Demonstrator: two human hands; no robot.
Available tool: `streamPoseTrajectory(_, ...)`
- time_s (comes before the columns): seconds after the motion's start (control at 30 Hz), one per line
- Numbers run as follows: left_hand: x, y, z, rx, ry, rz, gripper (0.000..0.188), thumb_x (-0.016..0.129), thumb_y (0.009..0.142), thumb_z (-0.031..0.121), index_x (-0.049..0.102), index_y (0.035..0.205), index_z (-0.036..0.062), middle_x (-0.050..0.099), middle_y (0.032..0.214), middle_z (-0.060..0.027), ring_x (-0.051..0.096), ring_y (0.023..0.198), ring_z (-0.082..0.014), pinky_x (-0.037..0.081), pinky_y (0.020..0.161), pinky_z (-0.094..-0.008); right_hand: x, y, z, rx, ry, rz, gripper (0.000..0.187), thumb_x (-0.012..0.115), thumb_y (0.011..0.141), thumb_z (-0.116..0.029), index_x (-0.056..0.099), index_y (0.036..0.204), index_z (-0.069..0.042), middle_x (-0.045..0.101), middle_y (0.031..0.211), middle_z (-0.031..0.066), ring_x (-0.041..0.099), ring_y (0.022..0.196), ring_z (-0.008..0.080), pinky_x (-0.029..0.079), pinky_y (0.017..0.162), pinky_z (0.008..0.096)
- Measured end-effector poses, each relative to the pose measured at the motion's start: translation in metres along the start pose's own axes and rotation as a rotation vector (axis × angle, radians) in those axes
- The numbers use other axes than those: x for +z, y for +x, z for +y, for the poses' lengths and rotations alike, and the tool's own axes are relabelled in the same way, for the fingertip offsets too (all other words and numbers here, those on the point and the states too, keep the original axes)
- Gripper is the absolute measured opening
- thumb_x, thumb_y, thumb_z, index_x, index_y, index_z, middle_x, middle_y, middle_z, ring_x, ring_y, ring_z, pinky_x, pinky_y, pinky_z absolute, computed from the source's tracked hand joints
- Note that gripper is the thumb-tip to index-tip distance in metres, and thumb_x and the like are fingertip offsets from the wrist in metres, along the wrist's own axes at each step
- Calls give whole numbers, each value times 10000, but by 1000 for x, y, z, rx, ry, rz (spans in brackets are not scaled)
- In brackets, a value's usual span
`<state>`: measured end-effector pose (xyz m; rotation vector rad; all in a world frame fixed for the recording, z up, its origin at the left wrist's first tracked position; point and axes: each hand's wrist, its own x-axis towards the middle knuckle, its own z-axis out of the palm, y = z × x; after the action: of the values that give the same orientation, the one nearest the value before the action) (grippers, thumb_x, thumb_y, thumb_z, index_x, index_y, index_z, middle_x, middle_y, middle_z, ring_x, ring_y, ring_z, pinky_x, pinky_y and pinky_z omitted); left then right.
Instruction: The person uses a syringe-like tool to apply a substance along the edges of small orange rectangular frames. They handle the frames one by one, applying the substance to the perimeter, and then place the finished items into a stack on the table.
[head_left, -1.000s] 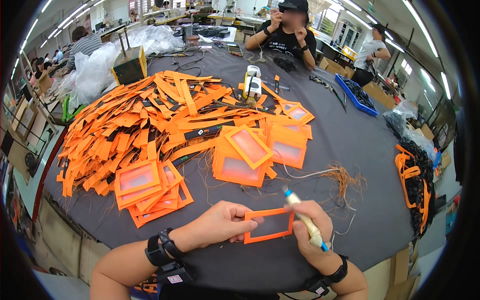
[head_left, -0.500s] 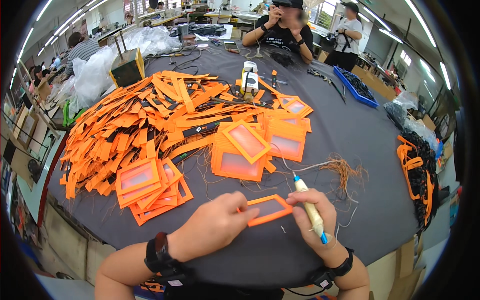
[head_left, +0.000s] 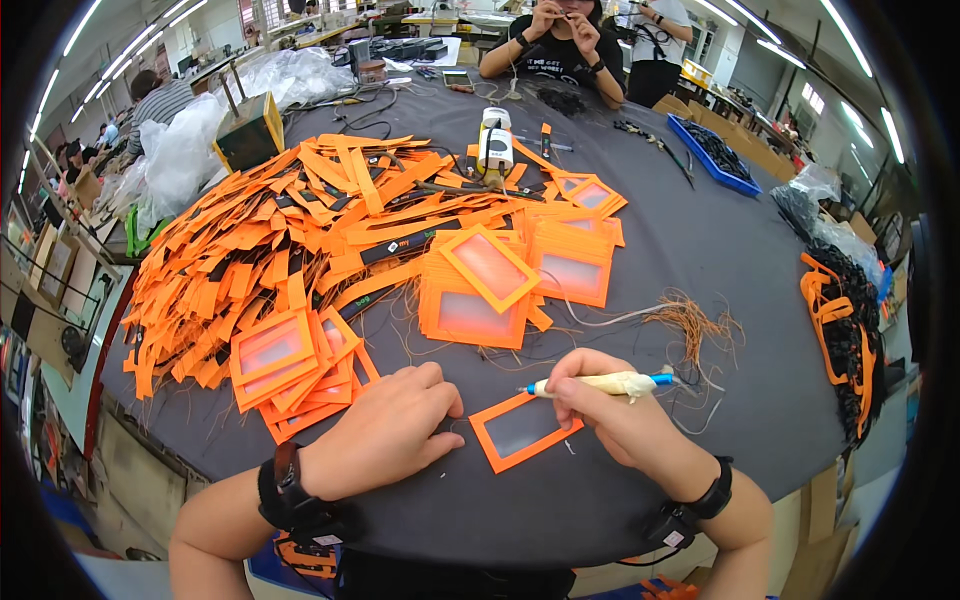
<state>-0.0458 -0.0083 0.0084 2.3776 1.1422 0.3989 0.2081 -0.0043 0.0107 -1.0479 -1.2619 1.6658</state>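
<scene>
An orange-bordered rectangle with a clear window point(head_left: 517, 437) lies on the dark tabletop between my hands. My right hand point(head_left: 622, 415) grips a pen-shaped tool point(head_left: 607, 384) with a cream wrapped handle and blue ends. The tool is nearly level, its thin tip pointing left above the rectangle's far edge. To the left of the rectangle, my left hand point(head_left: 390, 425) rests on the cloth, holding nothing, with the thumb apart from its bent fingers. Stacks of similar orange windowed rectangles point(head_left: 478, 318) lie beyond my hands, and more are fanned out point(head_left: 275, 350) at the left.
A large heap of orange strips point(head_left: 230, 260) covers the table's left half. A white device point(head_left: 495, 145) stands behind the stacks. Loose orange threads point(head_left: 690, 318) lie at the right. Farther off are a blue tray point(head_left: 715, 155) and a person in black point(head_left: 560, 50) across the table.
The rectangle has left both hands' hold and lies flat. My left hand has drawn back to the left. In my right hand the tool has turned from steep to nearly level.
</scene>
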Motion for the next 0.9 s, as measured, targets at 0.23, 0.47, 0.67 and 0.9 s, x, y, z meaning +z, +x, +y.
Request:
streamPoseTrajectory(0.23,6,18,-5,5,-11,-62,123,663,761,126,606,815,31,560,835,-110,573,818,-292,465,744,-384,17,13,11,-17,-188,-2,125,624,876,-145,576,839,-36,593,690,-1,521,563,29,417,496,183)
streamPoseTrajectory(0.47,12,18,-9,41,-93,12,88,637,757,98,582,769,30,570,793,-102,571,755,-284,441,692,-370,16,14,29,-36,-170,59,133,622,867,-125,567,823,-12,639,734,52,584,592,56,480,522,200)
streamPoseTrajectory(0.67,14,17,-8,38,-170,48,79,620,756,81,549,756,45,564,748,-81,552,699,-274,373,633,-362,16,15,35,-81,-164,58,132,624,866,-126,574,825,-11,655,739,57,582,599,52,475,530,199)
streamPoseTrajectory(0.9,13,19,-8,18,-191,35,76,622,752,76,549,754,54,572,736,-67,554,685,-262,360,630,-354,14,17,37,-153,-289,29,137,637,851,-124,582,801,-9,660,715,37,545,595,34,421,514,206)
